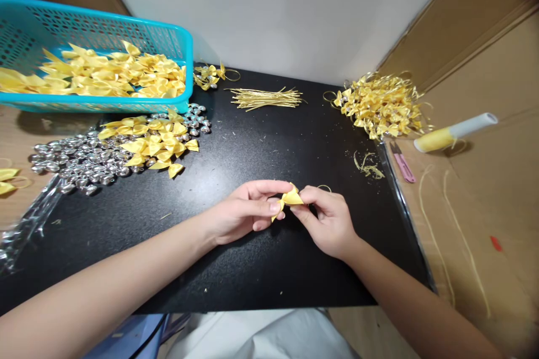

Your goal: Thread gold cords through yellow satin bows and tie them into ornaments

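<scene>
Between my two hands, over the black tabletop, is a small yellow ribbon bow (291, 197). My left hand (248, 207) pinches its left side between thumb and fingers, with the index finger lying over the top. My right hand (326, 216) is closed at the bow's right tip, thumb against index finger. A thin gold cord loop (324, 187) sticks out behind the right hand's knuckles; its ends are hidden by the fingers. Loose yellow bows (158, 143) lie to the left, on and beside a heap of shiny silver beads (90, 160).
A turquoise basket (126, 100) of yellow bows stands back left. Gold ties (267, 99) lie at the back, and finished bows with gold loops (381, 104) are piled back right. Pink snips (403, 162), a ribbon-wrapped tube (455, 132) and cord scraps (368, 167) are on the right.
</scene>
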Motion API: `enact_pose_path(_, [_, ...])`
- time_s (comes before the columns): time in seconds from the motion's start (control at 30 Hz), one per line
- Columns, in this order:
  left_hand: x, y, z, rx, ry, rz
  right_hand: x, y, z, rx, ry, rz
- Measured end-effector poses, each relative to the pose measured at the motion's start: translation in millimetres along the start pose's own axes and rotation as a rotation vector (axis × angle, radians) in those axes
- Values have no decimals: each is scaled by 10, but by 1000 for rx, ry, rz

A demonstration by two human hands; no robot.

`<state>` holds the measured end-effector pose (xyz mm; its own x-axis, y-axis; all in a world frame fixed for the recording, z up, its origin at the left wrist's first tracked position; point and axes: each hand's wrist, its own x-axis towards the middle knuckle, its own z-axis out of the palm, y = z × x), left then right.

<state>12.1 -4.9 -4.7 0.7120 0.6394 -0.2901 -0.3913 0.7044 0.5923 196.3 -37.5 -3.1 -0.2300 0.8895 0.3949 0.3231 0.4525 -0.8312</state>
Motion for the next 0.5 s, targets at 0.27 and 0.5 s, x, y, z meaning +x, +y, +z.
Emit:
enact_pose_path(0.27, [-8,25,27,-29,33,-18,6,-8,-3,-43,6,-16])
enact_pose_path(0.5, [5,36,37,-51,51,-14,5,-29,-7,-82,42,-10])
